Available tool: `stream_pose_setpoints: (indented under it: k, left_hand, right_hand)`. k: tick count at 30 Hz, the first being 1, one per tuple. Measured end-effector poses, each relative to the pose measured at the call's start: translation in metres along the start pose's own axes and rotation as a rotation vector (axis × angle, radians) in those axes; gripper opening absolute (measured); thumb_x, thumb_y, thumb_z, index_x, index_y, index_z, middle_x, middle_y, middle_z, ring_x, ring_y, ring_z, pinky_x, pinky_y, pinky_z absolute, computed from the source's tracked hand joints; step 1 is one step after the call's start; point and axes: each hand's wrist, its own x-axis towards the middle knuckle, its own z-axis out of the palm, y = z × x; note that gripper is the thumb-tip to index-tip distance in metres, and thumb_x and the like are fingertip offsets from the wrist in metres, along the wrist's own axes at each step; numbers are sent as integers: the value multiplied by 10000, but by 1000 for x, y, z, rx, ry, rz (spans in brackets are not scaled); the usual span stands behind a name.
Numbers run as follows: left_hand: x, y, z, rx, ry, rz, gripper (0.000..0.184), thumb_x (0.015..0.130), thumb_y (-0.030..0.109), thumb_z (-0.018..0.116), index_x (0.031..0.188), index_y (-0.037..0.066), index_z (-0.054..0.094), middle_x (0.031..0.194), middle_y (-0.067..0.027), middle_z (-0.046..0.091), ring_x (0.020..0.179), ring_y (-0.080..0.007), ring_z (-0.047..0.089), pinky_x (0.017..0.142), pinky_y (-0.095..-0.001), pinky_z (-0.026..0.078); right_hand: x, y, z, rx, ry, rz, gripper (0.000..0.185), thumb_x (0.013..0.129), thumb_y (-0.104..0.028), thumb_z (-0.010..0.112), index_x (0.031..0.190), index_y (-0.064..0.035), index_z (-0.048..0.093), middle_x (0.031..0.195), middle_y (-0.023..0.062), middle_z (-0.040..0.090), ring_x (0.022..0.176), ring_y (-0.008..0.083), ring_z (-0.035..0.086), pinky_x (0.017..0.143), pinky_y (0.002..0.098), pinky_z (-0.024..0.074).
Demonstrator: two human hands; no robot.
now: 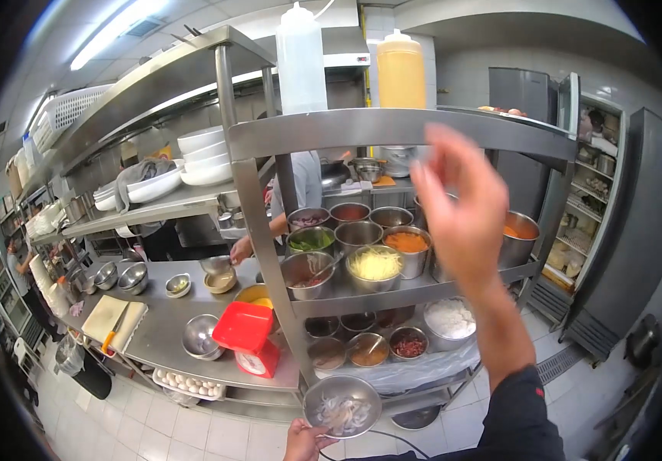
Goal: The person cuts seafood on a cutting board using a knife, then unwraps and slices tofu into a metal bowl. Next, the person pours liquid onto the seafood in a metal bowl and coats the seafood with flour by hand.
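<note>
A steel bowl [329,399] with pale, translucent food in it is held at its rim by my left hand [308,441], low in the view. My right hand [460,201] is raised in front of the shelf rack, blurred, with its fingers partly curled; whether anything is between them cannot be made out. Behind and left of it, steel pots on the middle shelf hold yellow shreds [375,264], orange shreds [407,243] and green leaves [311,239]. A clear squeeze bottle [301,65] and an orange one [401,73] stand on the top shelf.
The rack's upright [258,230] rises beside the counter. A red scale [254,338], steel bowls and a knife [116,329] on a cutting board [100,321] are on the left. A co-worker's hand [241,250] reaches toward a bowl behind the rack. An open fridge [592,192] stands right.
</note>
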Motion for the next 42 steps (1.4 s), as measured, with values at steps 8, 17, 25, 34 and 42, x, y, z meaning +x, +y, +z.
stream_pose_setpoints:
  k: [8, 17, 25, 34, 42]
  left_hand:
    - [-23, 24, 29, -139, -17, 65, 223, 800, -78, 547, 957, 7, 414, 962, -216, 572, 835, -332, 641, 645, -441, 589]
    - [-17, 32, 11, -50, -124, -40, 246, 787, -76, 568, 917, 40, 395, 936, -158, 530, 849, -296, 627, 619, -418, 592]
    - [3, 63, 17, 38, -346, -94, 237, 774, -59, 577, 948, 21, 436, 908, -108, 496, 794, -233, 616, 638, -385, 597]
    - [50, 70, 66, 212, -538, -66, 236, 759, -79, 563, 825, 48, 376, 838, -89, 475, 740, -208, 595, 554, -344, 594]
    - [50, 56, 75, 162, -564, -105, 245, 748, -88, 572, 814, 36, 371, 825, -96, 473, 721, -220, 605, 541, -341, 597]
  right_hand:
    - [148, 85, 46, -346, -282, 326, 624, 547, -391, 814, 991, 14, 647, 956, 140, 663, 873, 240, 636, 793, 349, 479]
    - [177, 17, 6, 84, -21, 325, 416, 729, -167, 721, 1072, 2, 558, 908, 111, 627, 744, 212, 630, 634, 330, 536]
    - [6, -65, -57, -504, -1021, 336, 679, 594, -186, 779, 1189, -5, 509, 1026, 148, 608, 881, 258, 620, 823, 355, 499]
    - [-177, -58, -62, -1007, -1727, 560, 425, 574, -101, 649, 979, -2, 567, 849, 188, 635, 817, 345, 628, 706, 405, 506]
    - [-168, -78, -46, -1069, -1830, 652, 377, 590, -38, 602, 965, 4, 597, 811, 179, 644, 806, 336, 636, 703, 404, 507]
